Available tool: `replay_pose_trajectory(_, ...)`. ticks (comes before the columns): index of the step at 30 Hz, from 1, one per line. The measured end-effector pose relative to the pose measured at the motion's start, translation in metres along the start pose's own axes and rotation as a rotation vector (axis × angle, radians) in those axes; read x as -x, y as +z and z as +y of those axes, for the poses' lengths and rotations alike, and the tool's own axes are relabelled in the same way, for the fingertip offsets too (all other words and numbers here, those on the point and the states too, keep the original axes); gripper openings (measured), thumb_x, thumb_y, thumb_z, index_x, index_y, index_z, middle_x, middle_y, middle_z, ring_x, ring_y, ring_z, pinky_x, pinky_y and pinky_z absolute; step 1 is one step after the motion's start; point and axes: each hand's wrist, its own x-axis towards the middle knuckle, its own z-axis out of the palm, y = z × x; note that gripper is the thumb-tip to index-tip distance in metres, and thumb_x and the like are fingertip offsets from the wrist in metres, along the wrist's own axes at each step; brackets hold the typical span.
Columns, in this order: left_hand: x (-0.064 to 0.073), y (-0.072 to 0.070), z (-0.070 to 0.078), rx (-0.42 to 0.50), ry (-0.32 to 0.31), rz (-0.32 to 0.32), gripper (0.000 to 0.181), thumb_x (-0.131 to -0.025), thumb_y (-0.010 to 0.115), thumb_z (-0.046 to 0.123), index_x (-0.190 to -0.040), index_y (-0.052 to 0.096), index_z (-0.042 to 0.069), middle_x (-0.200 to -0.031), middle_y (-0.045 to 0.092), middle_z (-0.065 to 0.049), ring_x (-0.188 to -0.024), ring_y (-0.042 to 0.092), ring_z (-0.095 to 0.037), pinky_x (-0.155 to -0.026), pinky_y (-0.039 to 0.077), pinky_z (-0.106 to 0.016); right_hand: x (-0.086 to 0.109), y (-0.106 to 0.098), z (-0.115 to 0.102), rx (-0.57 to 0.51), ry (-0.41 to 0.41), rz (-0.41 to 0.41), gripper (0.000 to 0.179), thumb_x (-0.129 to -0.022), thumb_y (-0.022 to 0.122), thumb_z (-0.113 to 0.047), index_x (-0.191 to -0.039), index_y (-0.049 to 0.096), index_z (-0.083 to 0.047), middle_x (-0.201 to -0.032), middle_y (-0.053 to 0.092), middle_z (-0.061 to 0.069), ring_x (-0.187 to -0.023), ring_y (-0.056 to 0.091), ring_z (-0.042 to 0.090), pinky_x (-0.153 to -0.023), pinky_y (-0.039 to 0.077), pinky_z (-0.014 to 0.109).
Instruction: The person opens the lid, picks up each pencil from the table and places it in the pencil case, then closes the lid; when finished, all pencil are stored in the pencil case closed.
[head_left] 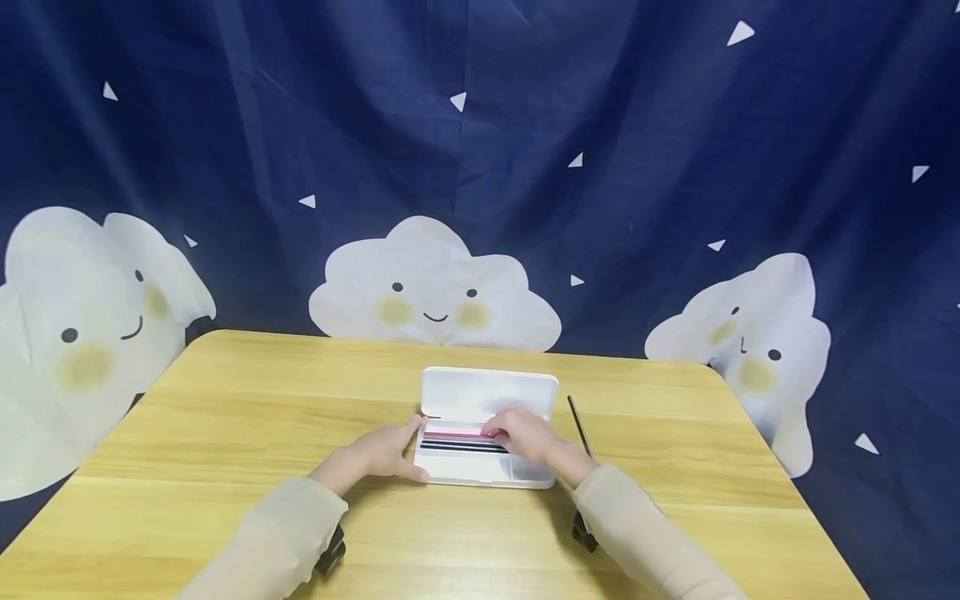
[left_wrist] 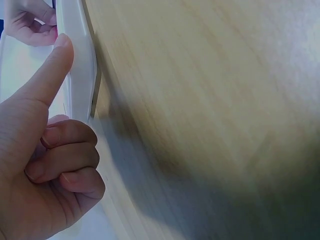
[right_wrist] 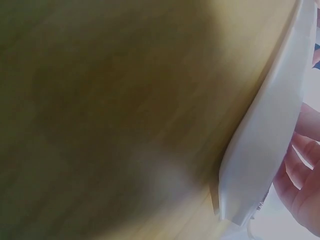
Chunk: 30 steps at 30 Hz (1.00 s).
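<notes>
A white pencil case (head_left: pixel 480 482) lies on the table with its lid (head_left: pixel 487 393) raised at the back. Its long compartment holds several dark pencils (head_left: pixel 459 447) and a red pencil (head_left: pixel 453 435) side by side. My left hand (head_left: pixel 382 450) grips the left end of the case, the thumb at the front corner and the other fingers toward the hinge. My right hand (head_left: pixel 525 435) reaches in from the right and pinches the red pencil near its right end. In the left wrist view, red shows at the right hand's (left_wrist: pixel 30 22) fingertips.
One dark pencil (head_left: pixel 579 423) lies by itself on the wooden table (head_left: pixel 240 417), right of the case and close to my right forearm. Behind the table's far edge hangs a dark blue curtain (head_left: pixel 510 200) with white clouds.
</notes>
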Motion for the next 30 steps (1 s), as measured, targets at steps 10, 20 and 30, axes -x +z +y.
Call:
replay_pose_trajectory(10, 0.0, 0.002, -0.001, 0.011, -0.014, -0.004, 0.089, -0.067, 0.078, 0.039, -0.133, 0.034, -0.002, -0.122, 0.051, -0.028, -0.11, 0.051, -0.041, -0.094, 0.04, -0.049, 0.001, 0.002, -0.003, 0.015, 0.004, 0.014, 0.02, -0.078, 0.063, 0.003, -0.091, 0.072, -0.01, -0.085, 0.068, 0.0, -0.082, 0.061, 0.015, -0.077, 0.048, 0.027)
replay_pose_trajectory(20, 0.0, 0.002, 0.001, 0.013, -0.012, -0.003, 0.09, -0.067, 0.078, 0.039, -0.134, 0.033, -0.002, -0.124, 0.05, -0.028, -0.112, 0.05, -0.041, -0.095, 0.039, -0.049, 0.005, 0.001, -0.001, 0.029, -0.03, 0.014, 0.019, -0.078, 0.065, 0.001, -0.092, 0.072, -0.009, -0.08, 0.065, 0.002, -0.076, 0.058, 0.013, -0.072, 0.047, 0.024)
replay_pose_trajectory(30, 0.0, 0.002, -0.001, 0.019, 0.017, 0.008, 0.087, -0.068, 0.078, 0.037, -0.132, 0.034, -0.002, -0.123, 0.051, -0.028, -0.111, 0.051, -0.041, -0.094, 0.039, -0.05, 0.01, 0.002, 0.003, 0.031, -0.036, 0.065, 0.018, -0.077, 0.067, 0.001, -0.09, 0.072, -0.011, -0.08, 0.064, -0.001, -0.078, 0.057, 0.013, -0.072, 0.047, 0.024)
